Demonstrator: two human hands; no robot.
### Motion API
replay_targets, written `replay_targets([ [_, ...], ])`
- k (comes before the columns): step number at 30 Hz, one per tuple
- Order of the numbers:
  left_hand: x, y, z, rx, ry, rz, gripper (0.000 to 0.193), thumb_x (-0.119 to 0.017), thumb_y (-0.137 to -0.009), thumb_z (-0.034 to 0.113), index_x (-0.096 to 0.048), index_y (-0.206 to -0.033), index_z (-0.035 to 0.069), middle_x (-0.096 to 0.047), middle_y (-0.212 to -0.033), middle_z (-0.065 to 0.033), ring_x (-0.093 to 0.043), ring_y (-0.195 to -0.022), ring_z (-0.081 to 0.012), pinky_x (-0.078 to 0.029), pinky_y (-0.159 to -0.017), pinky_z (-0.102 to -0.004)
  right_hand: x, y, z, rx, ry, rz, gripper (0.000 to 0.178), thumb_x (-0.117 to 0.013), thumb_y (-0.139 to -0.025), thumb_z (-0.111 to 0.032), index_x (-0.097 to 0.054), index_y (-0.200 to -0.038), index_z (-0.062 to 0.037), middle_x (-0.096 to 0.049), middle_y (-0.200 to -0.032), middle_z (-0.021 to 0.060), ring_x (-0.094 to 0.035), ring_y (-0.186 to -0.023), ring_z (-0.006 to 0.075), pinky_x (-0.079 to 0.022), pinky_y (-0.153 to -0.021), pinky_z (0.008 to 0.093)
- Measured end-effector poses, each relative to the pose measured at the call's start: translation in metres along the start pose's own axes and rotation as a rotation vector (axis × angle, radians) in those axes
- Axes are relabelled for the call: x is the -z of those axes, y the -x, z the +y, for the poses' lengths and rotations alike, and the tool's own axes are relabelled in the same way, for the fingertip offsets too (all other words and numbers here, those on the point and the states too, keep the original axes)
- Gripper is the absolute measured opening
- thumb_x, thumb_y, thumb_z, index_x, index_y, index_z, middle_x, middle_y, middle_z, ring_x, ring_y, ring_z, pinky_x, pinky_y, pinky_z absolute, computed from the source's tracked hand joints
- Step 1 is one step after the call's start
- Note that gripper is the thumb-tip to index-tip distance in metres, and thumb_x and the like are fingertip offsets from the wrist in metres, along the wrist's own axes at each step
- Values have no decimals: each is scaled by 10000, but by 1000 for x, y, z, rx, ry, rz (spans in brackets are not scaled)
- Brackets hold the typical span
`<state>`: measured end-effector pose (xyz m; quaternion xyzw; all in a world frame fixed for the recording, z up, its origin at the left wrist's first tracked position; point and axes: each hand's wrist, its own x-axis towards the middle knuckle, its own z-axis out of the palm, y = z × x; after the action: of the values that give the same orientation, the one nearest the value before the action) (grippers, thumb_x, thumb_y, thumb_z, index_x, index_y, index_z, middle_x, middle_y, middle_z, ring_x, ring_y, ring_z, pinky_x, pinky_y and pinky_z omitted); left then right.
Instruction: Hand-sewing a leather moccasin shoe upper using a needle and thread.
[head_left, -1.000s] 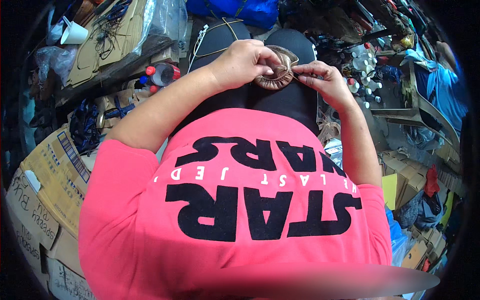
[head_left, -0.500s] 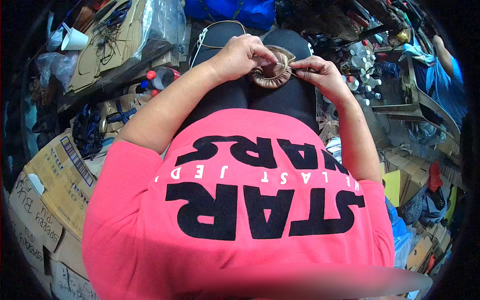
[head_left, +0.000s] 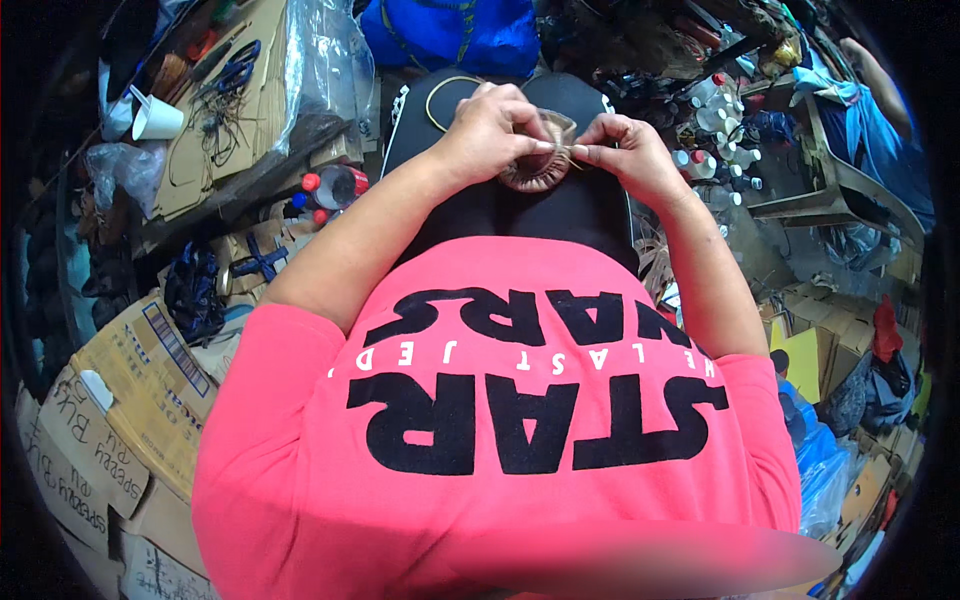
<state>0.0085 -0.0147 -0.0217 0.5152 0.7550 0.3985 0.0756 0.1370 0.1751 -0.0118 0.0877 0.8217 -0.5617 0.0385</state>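
A small brown leather piece [head_left: 535, 176] with a gathered, puckered edge, like a moccasin shoe upper, rests on my dark-clad lap. My left hand [head_left: 492, 130] is closed on its upper left edge, thumb and finger pinching near the middle. Close beside it, my right hand [head_left: 630, 155] pinches a thin pale cord at the piece's right edge. The two sets of fingertips almost meet. A loop of tan cord [head_left: 432, 100] curves out past my left hand over my thigh. Whether a needle is in my fingers is too small to tell.
On the left, a bench carries cardboard sheets [head_left: 245, 110], scissors [head_left: 238, 66] and a white cup [head_left: 157, 118]. Several bottles [head_left: 715, 125] stand at the right beside a frame-like chair [head_left: 815, 200]. A blue bag [head_left: 450, 35] lies ahead; cardboard boxes [head_left: 140, 370] sit lower left.
My right hand has moved in closer to my left, and the cord stretch between hand and leather looks shorter. The whole view has shifted slightly.
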Motion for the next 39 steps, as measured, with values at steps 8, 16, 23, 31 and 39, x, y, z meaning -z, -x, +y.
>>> replay_targets([
  [8,13,-1,12,234,166,-303,133,-594,-832,76,-586,-952,19,-627,-820,-132,-618,-787,-239,-472,-726,-328,9,16,12,0,-200,68,107,-697,-807,-90,-622,-845,-24,-545,-866,-8,-536,-792,67,-440,-704,210],
  [16,16,-11,20,77,-1,-373,108,-554,-865,107,-589,-941,39,-632,-826,-173,-627,-801,-334,-481,-699,-377,33,49,11,-141,-253,60,150,-695,-810,-139,-627,-890,-31,-516,-903,-9,-514,-792,65,-424,-722,222],
  [23,13,-12,22,156,40,-405,110,-559,-869,112,-585,-949,42,-635,-837,-171,-631,-806,-324,-481,-705,-365,4,57,23,-117,15,188,158,-700,-806,-156,-639,-859,-21,-516,-883,17,-508,-782,81,-423,-676,221],
  [31,17,-12,20,61,22,-402,115,-575,-853,97,-591,-961,60,-636,-842,-155,-613,-804,-337,-478,-712,-383,26,62,-5,12,-50,154,153,-606,-877,-149,-566,-850,-4,-535,-746,9,-478,-713,75,-415,-644,246],
  [39,17,-17,21,-78,-176,-424,75,-570,-831,108,-585,-892,67,-611,-795,-166,-595,-805,-356,-465,-703,-444,44,15,-12,196,625,378,150,-654,-808,-148,-592,-881,-33,-586,-842,100,-581,-823,267,-461,-729,349],
])
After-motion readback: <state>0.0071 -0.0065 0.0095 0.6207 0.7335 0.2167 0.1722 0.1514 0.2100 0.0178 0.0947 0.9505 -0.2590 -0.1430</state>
